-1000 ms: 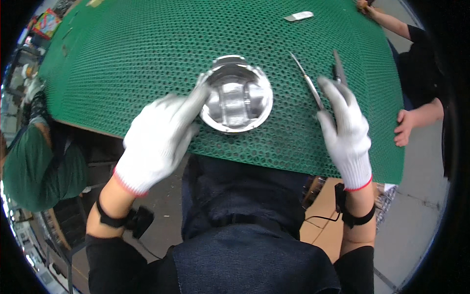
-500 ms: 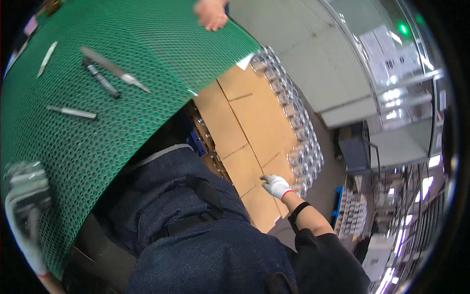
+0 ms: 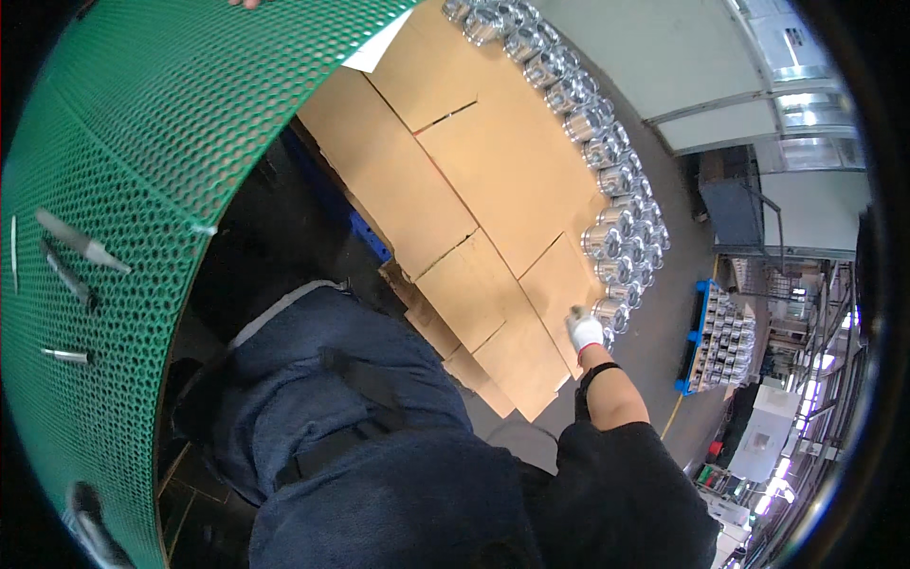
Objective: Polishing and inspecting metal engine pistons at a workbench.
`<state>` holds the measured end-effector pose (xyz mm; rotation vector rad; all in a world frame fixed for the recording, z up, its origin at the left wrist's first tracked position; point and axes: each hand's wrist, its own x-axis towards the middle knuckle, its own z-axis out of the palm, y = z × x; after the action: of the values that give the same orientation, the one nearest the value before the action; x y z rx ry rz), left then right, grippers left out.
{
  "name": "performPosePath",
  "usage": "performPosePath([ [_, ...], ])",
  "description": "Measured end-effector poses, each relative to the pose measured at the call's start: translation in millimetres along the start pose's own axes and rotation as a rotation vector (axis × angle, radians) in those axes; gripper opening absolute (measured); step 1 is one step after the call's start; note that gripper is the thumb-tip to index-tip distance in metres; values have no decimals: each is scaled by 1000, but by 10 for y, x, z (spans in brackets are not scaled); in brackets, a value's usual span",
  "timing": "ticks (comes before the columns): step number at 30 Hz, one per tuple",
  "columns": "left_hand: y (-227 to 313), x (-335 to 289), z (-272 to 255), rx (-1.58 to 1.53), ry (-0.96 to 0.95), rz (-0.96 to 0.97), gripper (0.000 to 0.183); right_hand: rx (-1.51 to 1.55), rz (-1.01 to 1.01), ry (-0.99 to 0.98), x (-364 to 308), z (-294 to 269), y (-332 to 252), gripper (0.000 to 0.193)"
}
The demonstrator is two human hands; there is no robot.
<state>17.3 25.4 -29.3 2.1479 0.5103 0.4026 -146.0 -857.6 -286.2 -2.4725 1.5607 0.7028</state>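
The right arm (image 3: 618, 398) is outstretched, its grip (image 3: 585, 332) white-gloved.

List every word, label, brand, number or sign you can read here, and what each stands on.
None can be read.
Pale glazed partition, upper right: small dark marks, too small and blurred to read.
Slim black-and-grey pen-shaped tool: no lettering can be made out.
Shiny silver cylindrical metal parts on flat brown cardboard sheets: no legible markings.

curved fisheye edges, black corners, white glare lower right, evenly lit cardboard (image 3: 517, 180), deep shadow under green table (image 3: 142, 123)
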Motion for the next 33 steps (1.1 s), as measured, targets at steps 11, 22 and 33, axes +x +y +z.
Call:
performPosePath([
  [11, 1972, -134, 1582, 372, -1051, -7, 66, 100, 370, 279, 284, -239, 670, 60],
  [22, 907, -491, 1374, -125, -588, -995, 73, 184, 98, 440, 2010, -760, 44, 74],
  [33, 125, -848, 1693, -904, 2, -729, 53, 670, -4, -85, 2956, -704, 631, 99],
])
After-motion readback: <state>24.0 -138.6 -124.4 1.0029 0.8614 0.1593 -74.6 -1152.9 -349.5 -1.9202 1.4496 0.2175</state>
